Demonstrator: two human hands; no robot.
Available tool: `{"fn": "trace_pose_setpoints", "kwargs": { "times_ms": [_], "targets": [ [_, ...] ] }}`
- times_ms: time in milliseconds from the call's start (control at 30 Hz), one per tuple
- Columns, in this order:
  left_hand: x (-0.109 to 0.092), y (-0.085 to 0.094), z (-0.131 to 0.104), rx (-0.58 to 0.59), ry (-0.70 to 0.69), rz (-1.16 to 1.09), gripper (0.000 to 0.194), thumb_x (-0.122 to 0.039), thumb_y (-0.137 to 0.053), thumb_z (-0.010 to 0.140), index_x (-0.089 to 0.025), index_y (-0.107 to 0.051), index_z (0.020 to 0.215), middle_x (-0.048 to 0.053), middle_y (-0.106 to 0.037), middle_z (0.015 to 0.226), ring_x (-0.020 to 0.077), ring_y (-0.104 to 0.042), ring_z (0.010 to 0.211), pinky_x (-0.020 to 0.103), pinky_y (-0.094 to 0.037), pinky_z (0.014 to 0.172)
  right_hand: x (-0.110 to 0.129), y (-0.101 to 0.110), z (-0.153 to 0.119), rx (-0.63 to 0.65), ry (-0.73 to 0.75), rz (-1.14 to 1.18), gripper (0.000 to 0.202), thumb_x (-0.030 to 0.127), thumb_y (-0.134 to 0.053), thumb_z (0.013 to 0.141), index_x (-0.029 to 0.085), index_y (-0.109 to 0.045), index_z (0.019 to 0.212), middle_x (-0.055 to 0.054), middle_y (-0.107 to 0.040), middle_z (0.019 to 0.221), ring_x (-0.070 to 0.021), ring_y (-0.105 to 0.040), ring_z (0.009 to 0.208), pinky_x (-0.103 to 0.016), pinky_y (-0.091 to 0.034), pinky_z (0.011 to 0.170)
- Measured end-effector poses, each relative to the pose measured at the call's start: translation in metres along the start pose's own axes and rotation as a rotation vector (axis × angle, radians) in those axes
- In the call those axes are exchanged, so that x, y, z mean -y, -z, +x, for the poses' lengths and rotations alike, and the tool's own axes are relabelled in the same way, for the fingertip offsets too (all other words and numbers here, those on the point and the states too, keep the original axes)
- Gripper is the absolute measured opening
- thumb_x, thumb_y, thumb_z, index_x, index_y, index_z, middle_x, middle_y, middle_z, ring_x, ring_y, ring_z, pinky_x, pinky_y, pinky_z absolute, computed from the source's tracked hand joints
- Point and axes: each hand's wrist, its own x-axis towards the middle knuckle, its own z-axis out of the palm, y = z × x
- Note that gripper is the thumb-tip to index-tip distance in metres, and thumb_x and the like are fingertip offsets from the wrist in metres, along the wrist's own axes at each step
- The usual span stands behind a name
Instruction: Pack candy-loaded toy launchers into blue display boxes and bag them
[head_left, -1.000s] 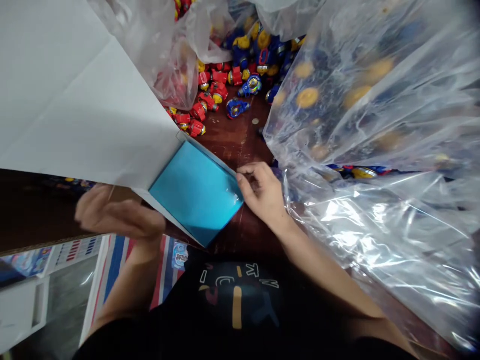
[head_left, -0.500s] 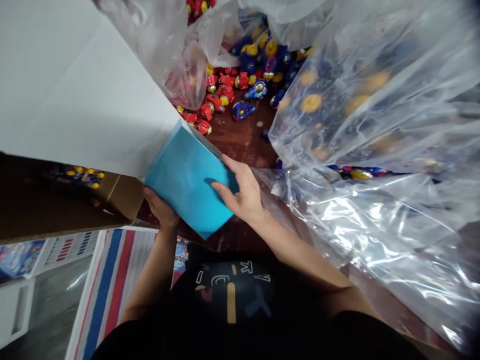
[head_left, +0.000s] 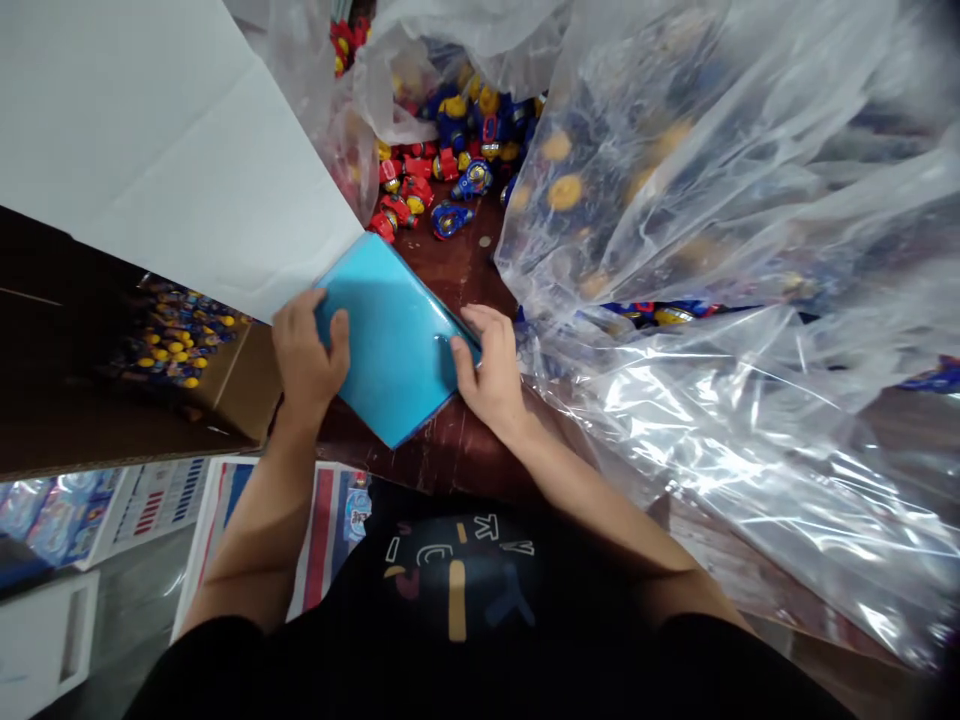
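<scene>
- Blue, glossy square piece [head_left: 397, 340] at mid-frame, tilted like a diamond, lying over the dark red-brown counter [head_left: 450, 265]; prob. card or a thin stack of sheets, can't tell which.
- L hand [head_left: 300, 355] has hold of its left side: thumb on the face, fingers round the edge; fingertips underneath hidden.
- R hand [head_left: 491, 375] pinches near the right corner, thumb on top, fingers curled at the upper-right edge. Neither one's clenched hard, by the look.
- Weight: prob. light, OK for two hands w/ little effort.
- Stiffness: looks firm-ish, lies pretty flat; might bow a bit if squeezed side to side.
- Surface: shine along the upper-right edge, so maybe slick, esp. under dry thumbs. Corners look like the weak spots, could crease.
- Best hold, IMO: opposite edges a little in from the corners, fingers under, thumbs light on top.
- Big white flap [head_left: 187, 150], upper left, runs down to the piece's upper-left edge; could snag there.
- Nearby: red toys [head_left: 409, 200] and blue toys [head_left: 472, 180] top-center, clear plastic [head_left: 712, 410] at right, open cardboard box [head_left: 251, 390] left w/ yellow-topped pieces [head_left: 176, 350].
</scene>
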Motion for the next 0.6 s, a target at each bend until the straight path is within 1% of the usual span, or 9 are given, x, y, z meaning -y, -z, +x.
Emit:
{"fn": "trace_pose_setpoints", "kwargs": {
  "times_ms": [67, 133, 200, 267, 367, 433, 467, 533, 600],
  "targets": [
    [0.001, -0.007, 0.034, 0.072, 0.074, 0.115, 0.066, -0.061, -0.046, 0.109, -0.012, -0.064, 0.149, 0.026, -0.062, 0.151, 0.0424, -0.054, 0.144, 0.061, -0.036, 0.127, -0.01, 0.01, 0.0, 0.011, -0.066, 0.015, 0.039, 0.029, -0.043, 0.113, 0.022, -0.053, 0.15, -0.015, -0.062, 0.146, -0.0279, -0.058, 0.143, -0.058, -0.052, 0.123],
    [0.002, -0.011, 0.061, 0.143, 0.134, 0.249, 0.076, -0.068, -0.048, 0.105, -0.01, -0.062, 0.153, 0.028, -0.063, 0.15, 0.0468, -0.051, 0.143, 0.065, -0.036, 0.124, -0.02, 0.018, -0.006, 0.017, -0.098, 0.02, 0.042, 0.029, -0.04, 0.112, 0.021, -0.051, 0.152, -0.016, -0.062, 0.145, -0.0284, -0.06, 0.139, -0.058, -0.053, 0.12],
    [0.001, -0.01, 0.081, 0.262, 0.151, 0.367, 0.079, -0.074, -0.046, 0.103, -0.008, -0.069, 0.142, 0.029, -0.069, 0.136, 0.0493, -0.052, 0.137, 0.066, -0.039, 0.119, -0.027, 0.021, -0.016, 0.068, -0.122, 0.027, 0.047, 0.038, -0.053, 0.109, 0.02, -0.051, 0.153, -0.017, -0.063, 0.142, -0.0309, -0.062, 0.134, -0.059, -0.055, 0.117],
    [-0.002, -0.006, 0.092, 0.401, 0.126, 0.461, 0.079, -0.079, -0.044, 0.1, -0.009, -0.077, 0.12, 0.028, -0.073, 0.12, 0.049, -0.055, 0.131, 0.064, -0.041, 0.116, -0.033, 0.019, -0.025, 0.144, -0.137, 0.034, 0.066, 0.049, -0.074, 0.099, 0.019, -0.053, 0.154, -0.018, -0.064, 0.143, -0.035, -0.063, 0.133, -0.061, -0.055, 0.117],
    [-0.011, 0.008, 0.094, 0.533, 0.125, 0.455, 0.073, -0.083, -0.047, 0.097, -0.014, -0.074, 0.099, 0.022, -0.073, 0.107, 0.0412, -0.063, 0.114, 0.054, -0.049, 0.109, -0.039, 0.011, -0.037, 0.232, -0.153, 0.039, 0.086, 0.051, -0.09, 0.086, 0.019, -0.052, 0.157, -0.02, -0.064, 0.146, -0.0395, -0.062, 0.138, -0.063, -0.054, 0.119],
    [-0.022, 0.025, 0.085, 0.503, 0.159, 0.39, 0.068, -0.083, -0.054, 0.094, -0.018, -0.071, 0.099, 0.016, -0.072, 0.104, 0.0353, -0.066, 0.102, 0.047, -0.054, 0.099, -0.041, 0.007, -0.041, 0.245, -0.165, 0.043, 0.092, 0.05, -0.092, 0.084, 0.019, -0.049, 0.16, -0.02, -0.063, 0.149, -0.0399, -0.061, 0.141, -0.064, -0.053, 0.12],
    [-0.029, 0.035, 0.078, 0.445, 0.167, 0.365, 0.067, -0.084, -0.058, 0.093, -0.019, -0.071, 0.101, 0.014, -0.072, 0.104, 0.0334, -0.067, 0.098, 0.046, -0.055, 0.095, -0.042, 0.006, -0.042, 0.239, -0.167, 0.045, 0.095, 0.05, -0.093, 0.083, 0.019, -0.047, 0.16, -0.021, -0.062, 0.15, -0.0397, -0.061, 0.141, -0.064, -0.053, 0.121],
    [-0.045, 0.056, 0.06, 0.274, 0.15, 0.34, 0.07, -0.088, -0.065, 0.087, -0.021, -0.072, 0.105, 0.011, -0.073, 0.104, 0.0329, -0.068, 0.097, 0.046, -0.056, 0.094, -0.043, 0.005, -0.043, 0.207, -0.163, 0.055, 0.1, 0.053, -0.096, 0.08, 0.019, -0.046, 0.159, -0.021, -0.06, 0.151, -0.0388, -0.06, 0.143, -0.063, -0.051, 0.123],
    [-0.061, 0.077, 0.04, 0.101, 0.115, 0.31, 0.077, -0.094, -0.069, 0.081, -0.022, -0.073, 0.107, 0.01, -0.075, 0.105, 0.0358, -0.07, 0.103, 0.051, -0.056, 0.098, -0.043, 0.004, -0.043, 0.165, -0.148, 0.073, 0.096, 0.055, -0.096, 0.079, 0.018, -0.048, 0.154, -0.021, -0.061, 0.148, -0.0372, -0.061, 0.142, -0.06, -0.053, 0.122]
  ]
}}
